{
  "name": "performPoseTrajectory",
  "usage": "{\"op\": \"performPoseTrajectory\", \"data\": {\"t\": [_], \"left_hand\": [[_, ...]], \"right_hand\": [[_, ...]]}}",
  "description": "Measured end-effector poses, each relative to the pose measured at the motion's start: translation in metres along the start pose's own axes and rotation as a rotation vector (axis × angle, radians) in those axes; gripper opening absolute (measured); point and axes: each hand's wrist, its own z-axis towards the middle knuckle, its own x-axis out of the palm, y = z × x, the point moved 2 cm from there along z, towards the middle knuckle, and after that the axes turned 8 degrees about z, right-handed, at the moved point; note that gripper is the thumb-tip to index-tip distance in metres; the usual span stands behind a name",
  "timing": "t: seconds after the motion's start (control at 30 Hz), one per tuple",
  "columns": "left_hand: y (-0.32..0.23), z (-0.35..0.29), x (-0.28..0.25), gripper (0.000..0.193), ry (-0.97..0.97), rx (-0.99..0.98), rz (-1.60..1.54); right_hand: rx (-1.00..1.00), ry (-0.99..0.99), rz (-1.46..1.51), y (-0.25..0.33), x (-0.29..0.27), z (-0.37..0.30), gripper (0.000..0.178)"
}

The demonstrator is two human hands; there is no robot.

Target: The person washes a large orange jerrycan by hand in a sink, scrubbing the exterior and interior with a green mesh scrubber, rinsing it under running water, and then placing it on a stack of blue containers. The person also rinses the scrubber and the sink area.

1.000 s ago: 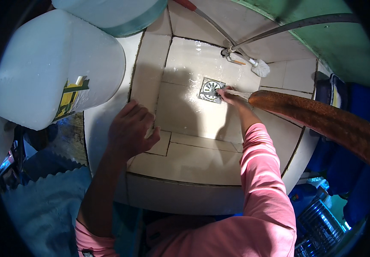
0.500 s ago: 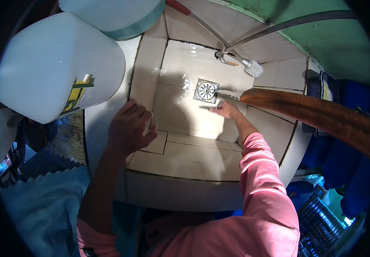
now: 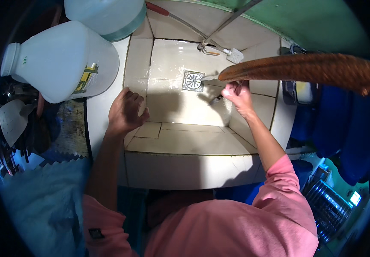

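My right hand (image 3: 240,97) is over the right side of a tiled sink (image 3: 180,141), just below the tip of a long, rusty-brown, curved spout (image 3: 305,67). Water (image 3: 210,78) runs from that tip toward the square drain grate (image 3: 193,81). Between the fingers is a small dark-handled tool (image 3: 216,100) with a short blade, which looks like a small knife. My left hand (image 3: 127,112) rests by the sink's left rim, its fingers loosely bent, the thumb apart and nothing in it.
Two large translucent plastic jugs, one near (image 3: 61,64) and one far (image 3: 105,19), stand on the left ledge. A red-handled brush (image 3: 235,55) and a valve (image 3: 210,52) are at the back. A blue cloth (image 3: 43,205) lies lower left; a perforated white ladle (image 3: 13,122) is nearby.
My right hand has moved up and right, from beside the drain to below the spout's tip, with the small knife-like tool. The view has shifted; my left hand stays by the left rim.
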Motion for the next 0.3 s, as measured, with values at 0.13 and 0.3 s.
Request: {"op": "performPoseTrajectory", "data": {"t": [0.13,0.3], "left_hand": [[-0.006,-0.002,-0.006,0.021,0.071,-0.047,0.051],[-0.01,0.0,-0.006,0.024,0.08,0.007,0.192]], "right_hand": [[0.115,0.101,-0.078,0.102,0.031,0.012,0.079],[0.39,0.407,-0.527,0.141,0.074,0.031,0.092]]}}
